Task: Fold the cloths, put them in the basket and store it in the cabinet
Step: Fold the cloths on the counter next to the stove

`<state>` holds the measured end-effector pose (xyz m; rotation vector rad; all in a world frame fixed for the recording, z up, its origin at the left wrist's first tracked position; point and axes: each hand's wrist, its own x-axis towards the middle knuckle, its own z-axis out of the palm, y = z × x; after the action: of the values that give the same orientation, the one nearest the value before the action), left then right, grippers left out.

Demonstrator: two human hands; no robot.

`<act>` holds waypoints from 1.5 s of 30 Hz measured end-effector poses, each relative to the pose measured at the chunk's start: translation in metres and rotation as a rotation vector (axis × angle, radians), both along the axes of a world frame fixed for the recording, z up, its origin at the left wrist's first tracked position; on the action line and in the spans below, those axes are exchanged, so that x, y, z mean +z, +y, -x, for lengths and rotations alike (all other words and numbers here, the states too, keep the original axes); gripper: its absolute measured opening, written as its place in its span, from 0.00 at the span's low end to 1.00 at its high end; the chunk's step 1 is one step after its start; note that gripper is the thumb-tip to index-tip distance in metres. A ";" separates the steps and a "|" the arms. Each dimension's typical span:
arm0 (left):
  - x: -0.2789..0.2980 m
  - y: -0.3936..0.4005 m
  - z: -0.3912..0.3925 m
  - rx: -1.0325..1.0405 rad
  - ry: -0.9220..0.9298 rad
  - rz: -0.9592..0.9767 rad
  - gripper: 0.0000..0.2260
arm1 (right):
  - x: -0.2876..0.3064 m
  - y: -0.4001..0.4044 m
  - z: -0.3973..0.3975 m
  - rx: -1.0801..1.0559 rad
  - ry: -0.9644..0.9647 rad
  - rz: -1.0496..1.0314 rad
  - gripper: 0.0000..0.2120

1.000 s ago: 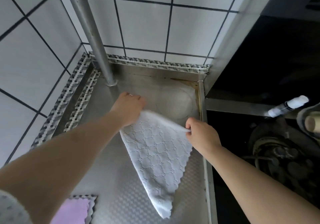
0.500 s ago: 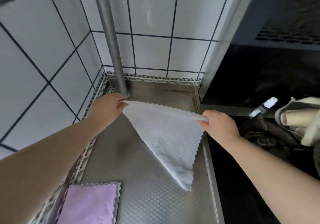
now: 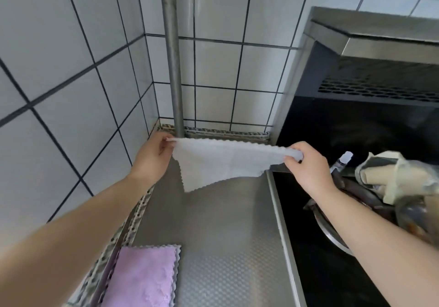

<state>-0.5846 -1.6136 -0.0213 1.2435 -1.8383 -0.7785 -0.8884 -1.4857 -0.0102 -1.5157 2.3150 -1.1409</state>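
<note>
Steel counter [image 3: 228, 247], tiled corner [image 3: 152, 73]

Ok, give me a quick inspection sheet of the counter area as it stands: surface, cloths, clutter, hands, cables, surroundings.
Surface: embossed stainless steel counter, in a tiled corner.
Job's things: white scallop-edged cloth held up above the counter, stretched by its top edge; folded pink fleecy cloth lies flat at the near left. Basket and cabinet: nothing seen.
Clutter: crumpled cream and grey rag and small white-capped bottle on the right, over a dark recess.
Hands: left hand pinches the cloth's left corner; right hand grips its right corner.
Cables: nothing seen.
Surroundings: white wall tiles, vertical metal pipe, steel hood at the upper right.
</note>
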 end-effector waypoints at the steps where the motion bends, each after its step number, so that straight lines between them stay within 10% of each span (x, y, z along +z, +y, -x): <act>1: -0.008 0.010 -0.004 -0.013 -0.010 -0.035 0.03 | -0.005 0.010 -0.003 0.002 -0.022 -0.029 0.04; 12: -0.156 0.145 -0.051 -0.105 -0.293 -0.449 0.04 | -0.128 0.145 -0.047 -0.069 -0.236 -0.400 0.05; 45: -0.178 0.081 -0.004 -0.069 -0.629 -0.417 0.11 | -0.182 0.101 -0.012 -0.140 -0.184 -0.686 0.05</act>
<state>-0.5807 -1.5321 -0.1997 1.8574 -2.2950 -0.9080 -0.8764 -1.3842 -0.1918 -0.9645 2.3484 -0.3942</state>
